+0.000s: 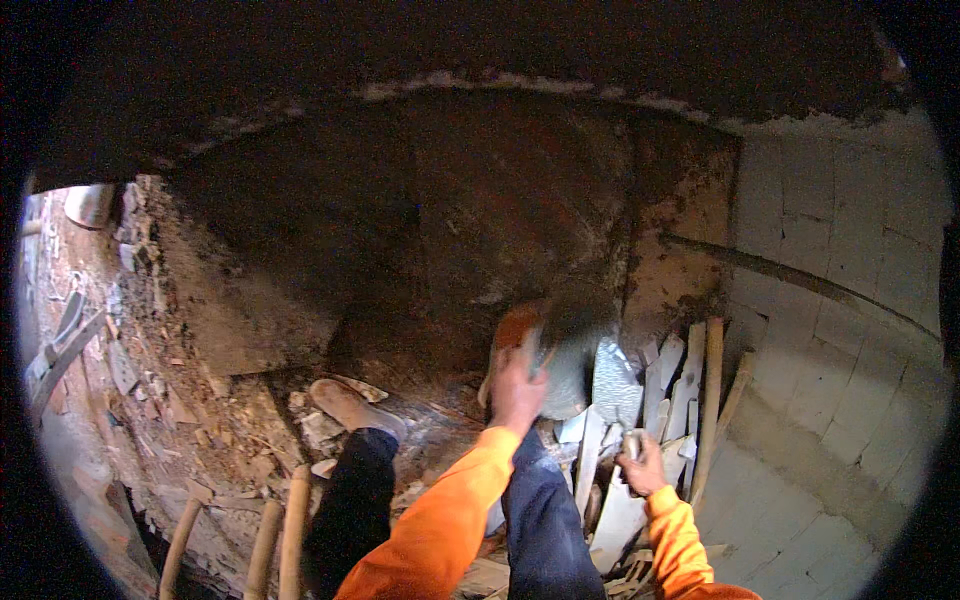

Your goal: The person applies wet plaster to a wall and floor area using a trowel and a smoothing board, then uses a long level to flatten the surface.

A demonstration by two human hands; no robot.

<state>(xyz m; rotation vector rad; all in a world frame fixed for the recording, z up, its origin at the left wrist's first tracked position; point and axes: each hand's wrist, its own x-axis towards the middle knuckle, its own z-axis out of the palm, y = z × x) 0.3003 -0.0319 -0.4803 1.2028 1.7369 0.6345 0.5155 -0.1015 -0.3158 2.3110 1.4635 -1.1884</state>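
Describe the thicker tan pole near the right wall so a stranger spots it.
Start at the pale wall on the right. Left of it, pale slats cluster by the right hand. The pole borders them: rounded, left of a slimmer, more slanted pole.

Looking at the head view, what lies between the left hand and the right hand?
The lower part of a rounded grey object and some pale flat strips lie between the left hand and right hand in the head view.

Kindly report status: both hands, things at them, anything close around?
Left hand at blurred grey object, grip unclear. Right hand holding small pale piece. Pale strips, wooden pole close beside right hand.
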